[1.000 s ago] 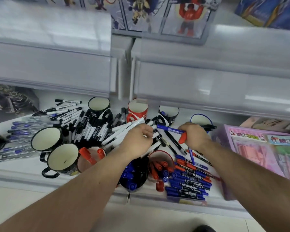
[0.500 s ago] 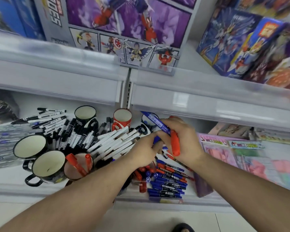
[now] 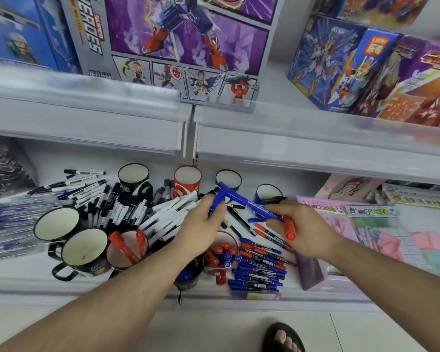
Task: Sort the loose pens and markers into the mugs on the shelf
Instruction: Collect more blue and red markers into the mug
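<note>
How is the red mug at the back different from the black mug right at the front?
The red mug stands at the back of the shelf; the black mug stands near the front edge. The red mug is red, with its handle hidden; the black mug is black, its handle showing. Both stand upright, pale inside, no pens in them.

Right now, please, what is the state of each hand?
Left hand: closed, gripping a blue marker.
Right hand: closed, holding a blue pen and a red marker.

Nine mugs (image 3: 84, 249) (one red (image 3: 187, 181)), two hands (image 3: 205, 226), pens (image 3: 258, 271) too many to count.
</note>
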{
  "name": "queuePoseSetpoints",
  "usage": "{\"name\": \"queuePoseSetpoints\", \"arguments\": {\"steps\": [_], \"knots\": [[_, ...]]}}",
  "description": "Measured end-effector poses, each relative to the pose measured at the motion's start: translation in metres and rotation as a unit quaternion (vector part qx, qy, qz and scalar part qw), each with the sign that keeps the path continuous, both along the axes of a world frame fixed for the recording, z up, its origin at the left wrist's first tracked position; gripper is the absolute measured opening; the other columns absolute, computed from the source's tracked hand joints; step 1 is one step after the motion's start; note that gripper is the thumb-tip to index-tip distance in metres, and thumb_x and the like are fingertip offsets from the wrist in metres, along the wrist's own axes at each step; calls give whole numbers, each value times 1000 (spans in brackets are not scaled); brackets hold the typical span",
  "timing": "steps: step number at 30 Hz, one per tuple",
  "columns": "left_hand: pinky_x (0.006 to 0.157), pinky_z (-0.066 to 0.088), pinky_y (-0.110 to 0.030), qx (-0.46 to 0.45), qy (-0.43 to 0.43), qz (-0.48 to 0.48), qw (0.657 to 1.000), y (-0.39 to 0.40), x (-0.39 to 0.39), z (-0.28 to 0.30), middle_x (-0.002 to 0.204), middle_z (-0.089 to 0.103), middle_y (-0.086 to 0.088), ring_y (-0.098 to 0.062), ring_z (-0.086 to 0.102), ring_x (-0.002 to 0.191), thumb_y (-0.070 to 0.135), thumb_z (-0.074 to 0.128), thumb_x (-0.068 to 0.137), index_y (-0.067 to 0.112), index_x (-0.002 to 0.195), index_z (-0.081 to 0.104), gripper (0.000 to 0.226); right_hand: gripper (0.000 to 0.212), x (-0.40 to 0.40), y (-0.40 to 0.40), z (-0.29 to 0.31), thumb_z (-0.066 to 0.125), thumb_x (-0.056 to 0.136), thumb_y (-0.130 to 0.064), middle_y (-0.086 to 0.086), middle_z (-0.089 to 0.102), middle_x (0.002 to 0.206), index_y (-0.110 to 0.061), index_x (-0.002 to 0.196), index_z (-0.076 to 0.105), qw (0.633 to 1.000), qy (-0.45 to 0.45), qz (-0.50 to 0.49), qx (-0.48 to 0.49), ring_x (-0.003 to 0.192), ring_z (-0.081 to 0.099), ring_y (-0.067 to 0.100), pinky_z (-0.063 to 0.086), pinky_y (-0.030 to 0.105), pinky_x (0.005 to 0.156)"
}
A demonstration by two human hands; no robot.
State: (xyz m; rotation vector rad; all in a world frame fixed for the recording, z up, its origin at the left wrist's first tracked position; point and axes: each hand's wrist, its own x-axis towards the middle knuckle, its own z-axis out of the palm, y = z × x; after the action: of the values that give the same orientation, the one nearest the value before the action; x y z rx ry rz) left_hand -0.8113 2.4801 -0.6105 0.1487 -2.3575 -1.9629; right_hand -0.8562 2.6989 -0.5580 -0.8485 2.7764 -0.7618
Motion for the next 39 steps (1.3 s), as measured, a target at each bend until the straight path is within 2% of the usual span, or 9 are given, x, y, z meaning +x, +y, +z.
{"name": "queuePoseSetpoints", "arguments": {"steps": [4,8,11,16,21,24,29,36,39], "knots": [[51,29,-27,115,-14,144,983,0,-5,5,54,38,10,-10,31,48,26,57,95,24,67,48,30,21,5,-1,-5,60,96,-18,3,66,96,-17,116,68,992,-39,-86,-89,79,65,11,54,27,74],[60,39,-25,264,-62,42,962,26,-2,10,84,64,1,-11,49,69,38,70,81,24,94,71,20,13,23,-18,-16,56,97,-9,6,60,84,-19,99,65,963,-161,-107,-186,74,69,14,59,44,77],[58,39,-23,296,-49,-10,954,39,-1,9,83,70,0,-11,53,71,29,68,76,22,87,74,14,18,28,-26,-23,56,98,-10,-7,55,72,-24,90,64,962,-182,-72,-189,68,61,6,57,30,76],[60,41,-20,257,-27,-44,965,36,-4,9,87,74,3,-3,58,66,20,65,81,17,94,72,15,30,22,-22,-11,46,100,-43,-5,57,62,-28,77,58,991,-102,-66,-60,56,52,7,43,25,59],[74,51,-16,184,-19,-99,978,36,-2,9,88,75,7,-6,69,88,0,58,90,18,95,70,22,82,6,-6,-3,32,72,-82,12,61,66,-7,84,63,996,-75,-47,18,61,59,24,50,40,65],[83,55,-34,153,-27,-112,981,37,0,7,93,74,-2,-18,67,92,0,61,90,19,94,71,22,80,5,-3,-5,40,70,-78,6,57,62,-5,88,66,997,-59,-17,41,57,56,18,48,33,61],[95,51,-51,162,-41,-127,978,43,1,1,103,73,-17,-36,68,100,6,67,88,9,101,72,14,74,7,-3,-12,47,70,-79,9,64,69,-9,87,62,997,-59,20,41,63,62,25,53,45,66],[99,49,-51,141,-32,-143,979,47,2,6,103,74,-11,-29,68,104,1,62,90,13,106,71,22,34,8,0,-17,67,88,-46,2,56,68,-18,77,50,997,39,12,63,59,52,22,46,36,62],[99,49,-51,123,-26,-145,981,48,2,7,105,74,-12,-29,68,104,0,61,90,9,110,69,23,29,9,-1,-21,67,88,-42,-1,52,74,-15,85,60,996,79,-2,46,64,49,18,38,29,63]]}}
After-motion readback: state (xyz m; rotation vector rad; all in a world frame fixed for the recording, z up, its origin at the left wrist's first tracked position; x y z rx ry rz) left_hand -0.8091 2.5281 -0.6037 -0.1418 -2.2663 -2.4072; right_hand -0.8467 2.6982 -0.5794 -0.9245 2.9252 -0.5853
